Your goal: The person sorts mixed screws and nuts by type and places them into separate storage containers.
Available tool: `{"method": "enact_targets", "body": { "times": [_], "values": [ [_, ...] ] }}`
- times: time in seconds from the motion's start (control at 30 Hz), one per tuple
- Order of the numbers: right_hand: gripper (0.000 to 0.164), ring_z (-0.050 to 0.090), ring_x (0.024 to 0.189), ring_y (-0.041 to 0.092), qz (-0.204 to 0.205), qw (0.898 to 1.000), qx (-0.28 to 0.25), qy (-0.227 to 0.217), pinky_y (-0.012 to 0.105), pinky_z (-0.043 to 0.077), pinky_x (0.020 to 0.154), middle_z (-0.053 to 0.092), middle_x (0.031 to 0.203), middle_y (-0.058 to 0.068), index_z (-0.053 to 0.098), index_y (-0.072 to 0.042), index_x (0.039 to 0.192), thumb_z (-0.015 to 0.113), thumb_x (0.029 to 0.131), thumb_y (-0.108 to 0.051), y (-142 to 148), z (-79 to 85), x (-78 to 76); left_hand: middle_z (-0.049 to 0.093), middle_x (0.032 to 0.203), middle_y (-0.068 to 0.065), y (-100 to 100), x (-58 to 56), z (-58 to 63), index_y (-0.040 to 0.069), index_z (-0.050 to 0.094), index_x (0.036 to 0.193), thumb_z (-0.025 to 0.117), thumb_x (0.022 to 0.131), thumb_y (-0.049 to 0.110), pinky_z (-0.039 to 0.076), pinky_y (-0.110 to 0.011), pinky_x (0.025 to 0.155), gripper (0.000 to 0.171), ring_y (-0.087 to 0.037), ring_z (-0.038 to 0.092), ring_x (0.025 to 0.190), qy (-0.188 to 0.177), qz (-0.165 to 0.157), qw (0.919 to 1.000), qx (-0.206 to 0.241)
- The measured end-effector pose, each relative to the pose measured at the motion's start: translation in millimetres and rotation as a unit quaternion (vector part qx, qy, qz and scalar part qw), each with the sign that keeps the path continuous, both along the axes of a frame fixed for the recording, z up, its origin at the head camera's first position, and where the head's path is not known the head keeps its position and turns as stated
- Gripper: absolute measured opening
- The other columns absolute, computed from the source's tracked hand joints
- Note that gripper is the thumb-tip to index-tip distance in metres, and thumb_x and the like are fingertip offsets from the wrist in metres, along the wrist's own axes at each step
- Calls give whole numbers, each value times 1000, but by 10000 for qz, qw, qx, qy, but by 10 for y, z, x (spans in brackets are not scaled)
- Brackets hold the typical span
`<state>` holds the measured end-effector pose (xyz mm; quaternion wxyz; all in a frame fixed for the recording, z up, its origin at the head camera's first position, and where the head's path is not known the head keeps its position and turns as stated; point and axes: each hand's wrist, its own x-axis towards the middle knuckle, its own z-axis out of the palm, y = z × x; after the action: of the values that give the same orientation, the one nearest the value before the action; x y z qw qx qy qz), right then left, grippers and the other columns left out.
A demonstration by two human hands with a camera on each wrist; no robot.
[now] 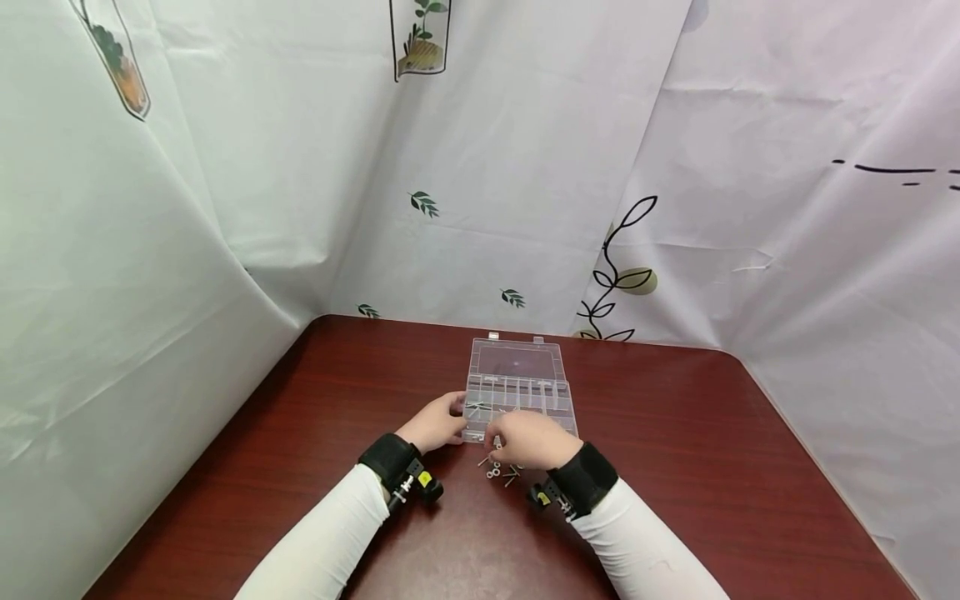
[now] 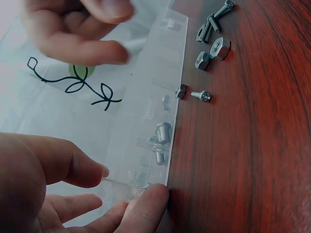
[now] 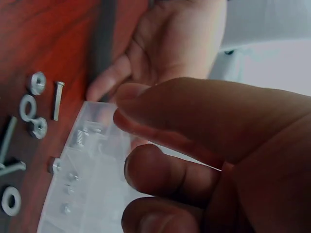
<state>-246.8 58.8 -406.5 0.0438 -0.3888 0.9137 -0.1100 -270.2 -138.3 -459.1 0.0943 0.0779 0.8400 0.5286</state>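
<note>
A clear plastic compartment box (image 1: 517,398) lies on the table with its lid folded back. My left hand (image 1: 435,423) grips the box's left front corner, thumb (image 2: 73,162) on one side and fingers on the other. Inside, near that corner, sit several bolts (image 2: 163,133). Over the front of the box hovers my right hand (image 1: 528,439), its fingers loosely bent. The left wrist view shows a gap between its thumb and fingertips, with nothing seen there. Beside the front wall stand a hex nut (image 2: 181,91) and a short screw (image 2: 201,95).
Loose washers (image 3: 10,201), nuts (image 3: 37,83) and bolts (image 3: 7,141) are scattered on the dark red table (image 1: 420,358) before the box. The lid (image 1: 517,360) reaches toward the back edge. A white printed curtain (image 1: 480,208) surrounds the table's back and sides.
</note>
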Motion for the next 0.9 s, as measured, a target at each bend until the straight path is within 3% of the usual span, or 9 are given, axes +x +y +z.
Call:
{"method": "enact_targets", "body": {
  "times": [0.23,0.47,0.9],
  "values": [
    [10,50,59,3,93,9997,183,128,24,43,52,56,64,-16,69,-21,70,76,76,-18,-78,-105,67,51,132,-28,-17,10,1,-7,35,148,53,89,-2,60,-36,71,62,-25,65,90,-39,-51,10000,19],
    [16,48,58,3,42,9995,307,109,23,42,53,54,63,-16,64,-23,70,79,75,-19,-104,-237,55,49,137,-29,-23,1,6,-5,34,150,53,91,-1,60,-35,71,62,-26,65,94,-91,-89,9999,-48],
    [25,44,54,4,67,9986,363,368,23,38,48,47,58,-14,54,-24,63,72,80,-17,-115,-317,36,48,138,-28,-30,-23,-22,-3,33,150,53,93,0,60,-35,71,61,-26,64,96,-109,-119,9998,-103]
  ]
}}
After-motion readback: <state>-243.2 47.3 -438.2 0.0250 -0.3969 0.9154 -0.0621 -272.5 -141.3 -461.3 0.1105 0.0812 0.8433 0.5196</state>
